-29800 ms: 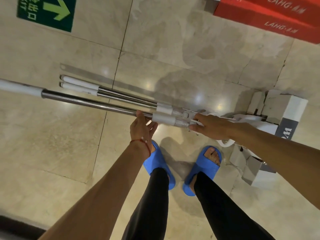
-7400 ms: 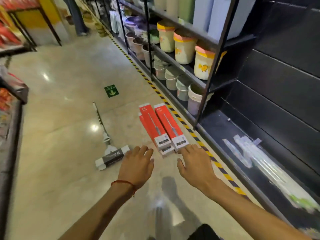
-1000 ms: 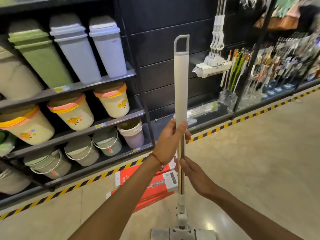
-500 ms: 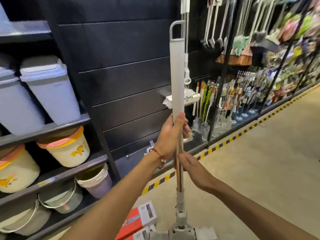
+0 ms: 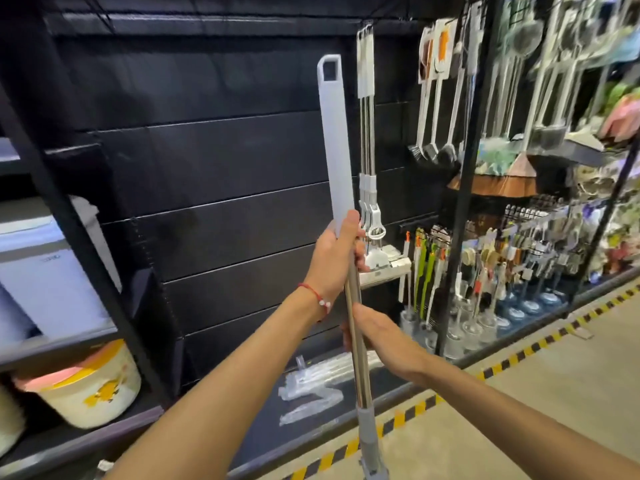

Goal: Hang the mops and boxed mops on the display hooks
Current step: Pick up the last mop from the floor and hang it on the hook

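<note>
Both arms reach fwd and up from 6 o'clock. The left hand (image 5: 334, 258), with a red string (image 5: 313, 292) at the wrist, is the upper one. Its fingers and thumb wrap tight round the mop (image 5: 333, 150) where the white grip meets the steel shaft. The right hand (image 5: 377, 336) sits just below, at 5 o'clock of the left, fingers curled round the bare steel.

The mop stands near upright at centre frame, slightly tilted. Its hang loop (image 5: 329, 69) tops out at 12 o'clock, well above both hands; the head is cut off by the bottom edge.

Behind, a flat black slat wall (image 5: 225, 202) spans 9 to 12 o'clock, left of the loop. Hung mops (image 5: 366, 133) dangle just beside the loop at 1 o'clock. A black post (image 5: 460, 188) at 3 o'clock edges the bay, w/ blurred brushes (image 5: 427, 271) around it. Plastic wrap (image 5: 311, 379) lies low at 6 o'clock, and a bucket (image 5: 83, 389) sits at 8 o'clock.
</note>
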